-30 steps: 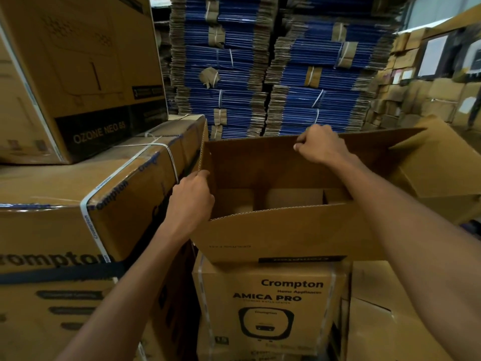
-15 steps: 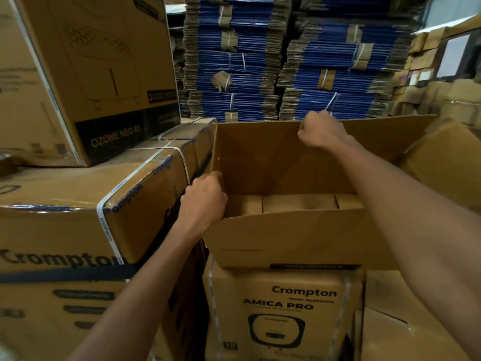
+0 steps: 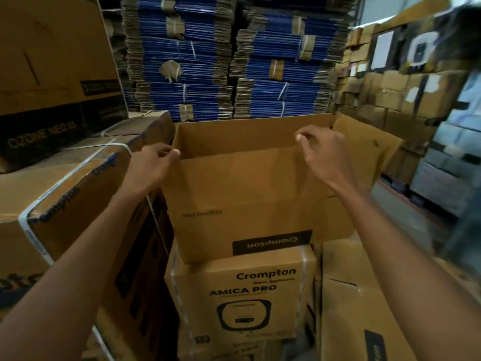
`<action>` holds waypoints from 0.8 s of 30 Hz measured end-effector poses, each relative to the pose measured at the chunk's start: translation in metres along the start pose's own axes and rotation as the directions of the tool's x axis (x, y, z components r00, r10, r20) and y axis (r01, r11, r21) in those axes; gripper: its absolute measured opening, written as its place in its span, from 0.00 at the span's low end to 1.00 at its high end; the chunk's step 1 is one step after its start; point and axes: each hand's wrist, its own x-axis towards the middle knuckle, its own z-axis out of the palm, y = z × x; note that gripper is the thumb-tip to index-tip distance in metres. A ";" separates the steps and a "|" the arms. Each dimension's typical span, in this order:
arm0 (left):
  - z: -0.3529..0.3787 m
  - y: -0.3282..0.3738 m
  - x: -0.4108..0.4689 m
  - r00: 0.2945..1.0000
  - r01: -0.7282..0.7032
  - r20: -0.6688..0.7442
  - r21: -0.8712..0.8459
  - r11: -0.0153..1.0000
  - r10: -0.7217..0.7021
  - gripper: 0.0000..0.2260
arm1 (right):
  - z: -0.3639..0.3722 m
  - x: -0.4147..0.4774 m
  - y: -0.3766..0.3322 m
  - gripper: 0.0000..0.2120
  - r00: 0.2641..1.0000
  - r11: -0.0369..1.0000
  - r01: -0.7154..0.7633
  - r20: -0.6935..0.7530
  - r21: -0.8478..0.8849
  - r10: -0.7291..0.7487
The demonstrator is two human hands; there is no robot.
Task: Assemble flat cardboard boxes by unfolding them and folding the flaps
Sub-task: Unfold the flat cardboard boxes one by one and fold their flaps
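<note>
- I see the open cardboard box (image 3: 250, 199) in the middle, printed upside down, resting on a sealed carton (image 3: 242, 295) marked Crompton Amica Pro.
- Its near flap (image 3: 242, 173) stands upright and hides the inside; I can see only the bare far wall. A side flap (image 3: 364, 149) juts out to the right.
- Touching the box on the left is a strapped carton (image 3: 65, 194), with a larger carton (image 3: 52, 69) marked Ozone Neo stacked on it. Another brown box (image 3: 364, 313) sits lower right.
- Behind stand tall stacks of flat blue cartons (image 3: 208, 61) tied in bundles, and small brown boxes (image 3: 385, 89) are piled along the right.
- My left hand (image 3: 153, 162) pinches the near flap's top left corner, thumb against curled fingers.
- My right hand (image 3: 322, 152) grips the same top edge near its right end, fingers curled over it.
</note>
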 end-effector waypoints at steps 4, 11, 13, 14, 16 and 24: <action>0.030 -0.039 -0.023 0.974 0.008 -0.191 -0.503 0.864 -0.120 0.21 | -0.004 -0.049 0.033 0.10 0.973 0.987 -0.091 -0.198 0.133 0.116; 0.108 -0.095 -0.075 0.948 0.275 0.081 -0.694 0.666 -0.307 0.33 | 0.032 -0.105 0.120 0.16 0.561 0.555 -0.760 -0.087 0.338 0.823; 0.125 -0.113 -0.084 0.921 0.375 0.167 -0.618 0.691 -0.351 0.39 | 0.037 -0.115 0.145 0.24 0.477 0.455 -0.824 -0.021 0.336 0.879; 0.132 -0.120 -0.087 0.909 0.408 0.192 -0.585 0.701 -0.369 0.39 | 0.040 -0.119 0.159 0.27 0.452 0.422 -0.843 0.014 0.334 0.892; 0.145 -0.130 -0.090 0.883 0.466 0.230 -0.522 0.714 -0.409 0.38 | 0.043 -0.125 0.184 0.32 0.409 0.359 -0.884 0.124 0.300 0.904; 0.158 -0.154 -0.088 0.774 0.630 0.378 -0.385 0.674 -0.508 0.37 | 0.042 -0.130 0.214 0.45 0.461 0.359 -0.879 0.367 0.313 0.808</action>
